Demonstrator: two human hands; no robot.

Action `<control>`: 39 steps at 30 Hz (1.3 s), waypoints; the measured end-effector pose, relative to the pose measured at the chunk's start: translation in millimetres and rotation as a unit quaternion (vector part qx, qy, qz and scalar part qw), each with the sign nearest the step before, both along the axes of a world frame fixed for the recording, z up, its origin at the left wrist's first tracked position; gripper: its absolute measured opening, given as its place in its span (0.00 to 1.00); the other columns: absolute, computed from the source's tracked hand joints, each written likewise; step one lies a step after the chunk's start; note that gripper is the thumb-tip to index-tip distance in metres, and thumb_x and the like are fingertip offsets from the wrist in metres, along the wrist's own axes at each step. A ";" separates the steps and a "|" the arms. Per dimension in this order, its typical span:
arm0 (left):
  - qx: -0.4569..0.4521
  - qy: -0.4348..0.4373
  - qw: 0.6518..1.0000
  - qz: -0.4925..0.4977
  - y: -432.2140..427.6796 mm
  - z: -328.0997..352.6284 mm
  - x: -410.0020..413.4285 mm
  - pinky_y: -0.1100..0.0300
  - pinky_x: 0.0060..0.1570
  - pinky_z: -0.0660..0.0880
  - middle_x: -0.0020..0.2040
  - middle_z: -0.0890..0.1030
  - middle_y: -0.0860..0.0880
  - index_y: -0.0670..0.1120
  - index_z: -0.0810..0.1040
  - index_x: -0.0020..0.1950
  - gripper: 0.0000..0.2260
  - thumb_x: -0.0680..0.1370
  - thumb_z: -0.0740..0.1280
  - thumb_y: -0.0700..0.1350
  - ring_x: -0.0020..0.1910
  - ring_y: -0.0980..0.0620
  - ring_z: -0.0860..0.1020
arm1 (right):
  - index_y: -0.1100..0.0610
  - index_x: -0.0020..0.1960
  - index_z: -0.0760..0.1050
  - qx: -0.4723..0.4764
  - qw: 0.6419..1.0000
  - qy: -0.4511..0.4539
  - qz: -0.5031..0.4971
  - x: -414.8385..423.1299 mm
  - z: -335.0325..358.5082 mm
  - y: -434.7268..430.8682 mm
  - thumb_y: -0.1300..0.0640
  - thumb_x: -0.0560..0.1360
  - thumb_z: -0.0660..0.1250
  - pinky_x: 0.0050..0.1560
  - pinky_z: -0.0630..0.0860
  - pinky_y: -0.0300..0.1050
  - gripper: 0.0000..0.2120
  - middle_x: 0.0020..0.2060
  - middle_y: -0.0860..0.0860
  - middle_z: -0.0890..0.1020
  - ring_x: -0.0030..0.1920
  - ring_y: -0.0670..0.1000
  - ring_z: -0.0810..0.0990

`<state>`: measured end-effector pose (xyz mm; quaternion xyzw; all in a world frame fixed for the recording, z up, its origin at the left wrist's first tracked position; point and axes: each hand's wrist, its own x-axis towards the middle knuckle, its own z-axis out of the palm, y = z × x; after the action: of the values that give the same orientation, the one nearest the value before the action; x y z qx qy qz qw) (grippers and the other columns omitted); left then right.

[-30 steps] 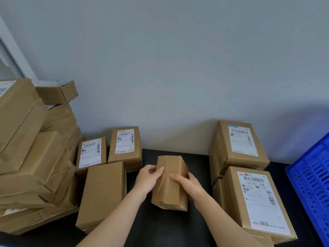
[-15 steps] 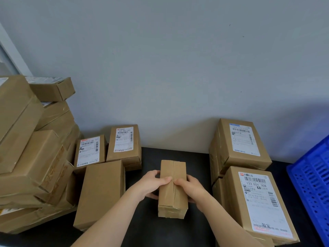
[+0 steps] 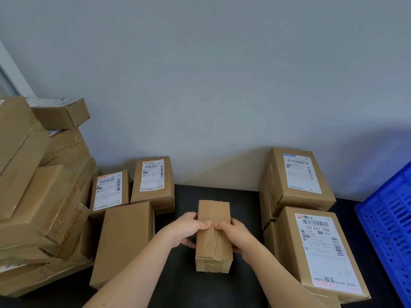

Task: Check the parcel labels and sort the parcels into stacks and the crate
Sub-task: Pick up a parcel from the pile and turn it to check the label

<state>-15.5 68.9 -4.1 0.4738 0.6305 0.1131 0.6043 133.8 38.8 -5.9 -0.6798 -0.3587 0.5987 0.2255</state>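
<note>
Two hands hold one small brown parcel [image 3: 213, 252] over the middle of the black surface [image 3: 218, 194]. Your left hand [image 3: 189, 230] grips its left side and your right hand [image 3: 235, 234] its right side, with both thumbs on the taped top face, close to the centre seam. The face turned up to you is plain cardboard. You cannot tell whether the parcel rests on the surface or hangs just above it. To your right stand two stacks, the near stack [image 3: 320, 254] and the far stack [image 3: 298, 174], each with a white label facing up. The blue crate [image 3: 387, 230] sits beyond them at the right edge. To your left lie two labelled parcels [image 3: 109, 190] against the wall. A plain parcel [image 3: 124, 238] lies in front of them, beside a tall loose heap [image 3: 37, 196] of boxes.
</note>
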 end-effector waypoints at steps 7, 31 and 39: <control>0.007 -0.066 0.996 0.054 -0.9 9.0 -0.9 0.48 0.55 0.77 0.62 0.74 0.48 0.49 0.64 0.71 0.26 0.77 0.66 0.55 0.60 0.48 0.74 | 0.54 0.73 0.60 0.021 0.999 0.003 -0.048 -0.4 12.8 5.6 0.51 0.78 0.62 0.57 0.71 0.49 0.26 0.61 0.54 0.73 0.55 0.52 0.73; 0.147 -0.048 0.978 0.142 -6.7 19.6 -1.9 0.51 0.57 0.75 0.58 0.74 0.47 0.48 0.66 0.63 0.23 0.73 0.72 0.49 0.55 0.49 0.75 | 0.53 0.58 0.70 0.130 0.978 -0.020 -0.161 -7.3 9.3 1.0 0.50 0.70 0.74 0.52 0.79 0.50 0.21 0.50 0.51 0.76 0.50 0.51 0.77; 0.116 -0.058 0.982 0.136 -4.3 12.6 -9.4 0.48 0.57 0.76 0.56 0.73 0.48 0.49 0.66 0.62 0.25 0.71 0.75 0.45 0.54 0.49 0.74 | 0.53 0.54 0.69 0.075 0.987 -0.010 -0.141 -4.4 3.4 2.0 0.51 0.69 0.74 0.51 0.80 0.52 0.18 0.51 0.53 0.76 0.51 0.53 0.78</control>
<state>-24.9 64.7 8.4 0.4435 0.6355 0.2939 0.5595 129.4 40.7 -2.5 -0.7109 -0.3051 0.5251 0.3546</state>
